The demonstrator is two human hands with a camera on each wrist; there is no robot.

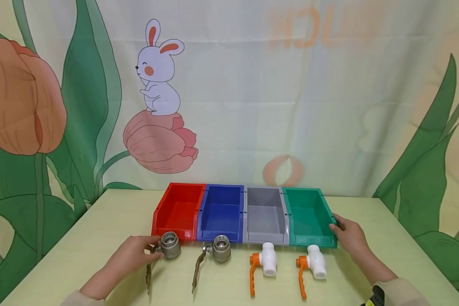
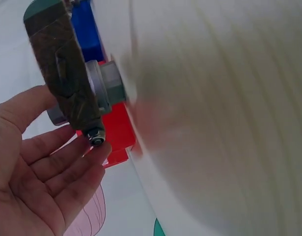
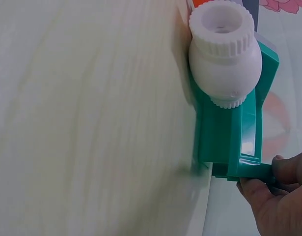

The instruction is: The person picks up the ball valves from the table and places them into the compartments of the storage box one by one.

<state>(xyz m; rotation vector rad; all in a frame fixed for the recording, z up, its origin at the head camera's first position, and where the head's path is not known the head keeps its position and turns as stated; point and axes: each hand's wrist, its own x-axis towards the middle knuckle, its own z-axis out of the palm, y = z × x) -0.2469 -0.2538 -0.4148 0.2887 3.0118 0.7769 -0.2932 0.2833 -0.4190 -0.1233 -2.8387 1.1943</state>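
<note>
My left hand is at the leftmost metal ball valve, thumb and fingers about its handle side. In the left wrist view the valve's lever handle covers part of the thumb and grip. My right hand grips the right side wall of the green bin, thumb above and fingers lower down; the right wrist view shows this hold at the bin's corner. A second metal ball valve sits before the blue bin. Two white plastic valves with orange handles, one and another, lie farther right.
A red bin and a grey bin complete the side-by-side row with the blue and green ones. They stand on a pale wood-grain table. Behind it hangs a printed curtain with a rabbit and tulips.
</note>
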